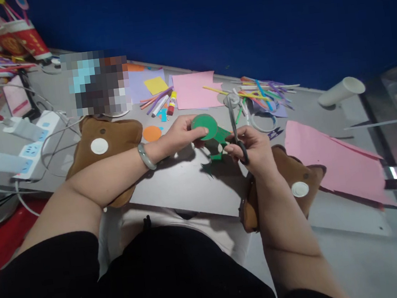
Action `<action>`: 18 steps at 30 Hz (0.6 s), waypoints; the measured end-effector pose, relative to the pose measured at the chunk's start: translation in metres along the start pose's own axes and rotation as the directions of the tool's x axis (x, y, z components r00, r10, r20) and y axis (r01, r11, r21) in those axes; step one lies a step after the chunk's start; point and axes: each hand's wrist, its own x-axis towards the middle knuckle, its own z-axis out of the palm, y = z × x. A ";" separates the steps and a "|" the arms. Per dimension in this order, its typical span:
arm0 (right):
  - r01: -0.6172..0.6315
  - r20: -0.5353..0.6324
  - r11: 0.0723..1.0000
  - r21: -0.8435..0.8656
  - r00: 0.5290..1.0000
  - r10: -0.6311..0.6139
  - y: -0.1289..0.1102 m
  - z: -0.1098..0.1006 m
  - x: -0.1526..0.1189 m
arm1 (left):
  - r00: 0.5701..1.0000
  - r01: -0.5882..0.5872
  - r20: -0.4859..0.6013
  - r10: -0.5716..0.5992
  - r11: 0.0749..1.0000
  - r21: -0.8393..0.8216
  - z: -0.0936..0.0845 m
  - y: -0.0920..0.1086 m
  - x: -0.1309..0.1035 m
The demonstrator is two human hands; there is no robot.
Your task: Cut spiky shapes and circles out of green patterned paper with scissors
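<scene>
Between finger and thumb, my left hand (pixel 181 134) pinches a green paper circle (pixel 204 127). A green paper strip (pixel 223 135) runs from behind the circle toward my right hand (pixel 254 151). The scissors (pixel 233 121) are in my right hand, blades pointing up and away from me, with a dark handle at the fingers. My right fingertips are close to the strip's end; whether they touch it I cannot tell. Below, green scraps (pixel 216 157) lie near the table surface (pixel 184 184), partly in shadow.
Brown bear-shaped cushions (pixel 117 132) lie under both forearms. Beyond my hands are pink paper (pixel 197 89), markers (pixel 159 105), an orange circle (pixel 152 133), pipe cleaners (pixel 267 94) and a tape roll (pixel 263 121). A power strip (pixel 37 147) with cables is at left, a white tube (pixel 342 90) at right.
</scene>
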 end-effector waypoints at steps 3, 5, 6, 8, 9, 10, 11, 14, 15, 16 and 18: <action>0.005 -0.030 1.000 0.015 1.000 -0.004 0.004 -0.002 0.003 | 0.999 0.046 0.018 -0.046 0.998 -0.036 0.000 -0.002 0.001; -0.007 0.012 1.000 0.016 1.000 0.007 0.006 -0.003 0.004 | 0.997 0.068 0.027 -0.067 0.996 -0.054 0.000 -0.003 0.000; -0.010 0.038 1.000 0.011 0.999 0.009 0.006 -0.003 0.004 | 0.997 0.074 0.026 -0.072 0.995 -0.066 0.001 -0.004 0.000; -0.006 0.077 1.000 -0.001 0.997 0.006 0.006 -0.002 0.004 | 0.997 0.070 0.013 -0.070 0.993 -0.091 0.001 -0.005 0.000; -0.003 0.089 1.000 -0.004 0.996 0.003 0.005 -0.002 0.003 | 0.998 0.066 0.005 -0.066 0.993 -0.101 0.001 -0.005 0.000; -0.003 0.098 1.000 -0.006 0.995 0.003 0.004 -0.002 0.003 | 0.998 0.061 -0.003 -0.062 0.993 -0.106 0.001 -0.004 0.000; -0.006 0.107 1.000 -0.004 0.994 0.007 0.004 -0.001 0.003 | 0.998 0.054 -0.010 -0.056 0.993 -0.107 0.001 -0.004 0.000; -0.022 0.117 1.000 0.001 0.993 0.022 0.002 -0.002 0.003 | 0.999 0.036 -0.020 -0.038 0.995 -0.090 0.000 -0.003 0.001; -0.027 0.118 1.000 -0.001 0.993 0.027 0.002 -0.002 0.004 | 0.999 0.031 -0.020 -0.033 0.996 -0.078 -0.001 -0.003 0.001; -0.030 0.119 1.000 -0.003 0.992 0.030 0.002 -0.002 0.004 | 0.999 0.027 -0.022 -0.029 0.997 -0.065 -0.001 -0.003 0.001; -0.035 0.118 0.999 -0.005 0.992 0.035 0.003 -0.001 0.004 | 0.999 0.022 -0.027 -0.023 0.999 -0.044 -0.002 -0.004 0.001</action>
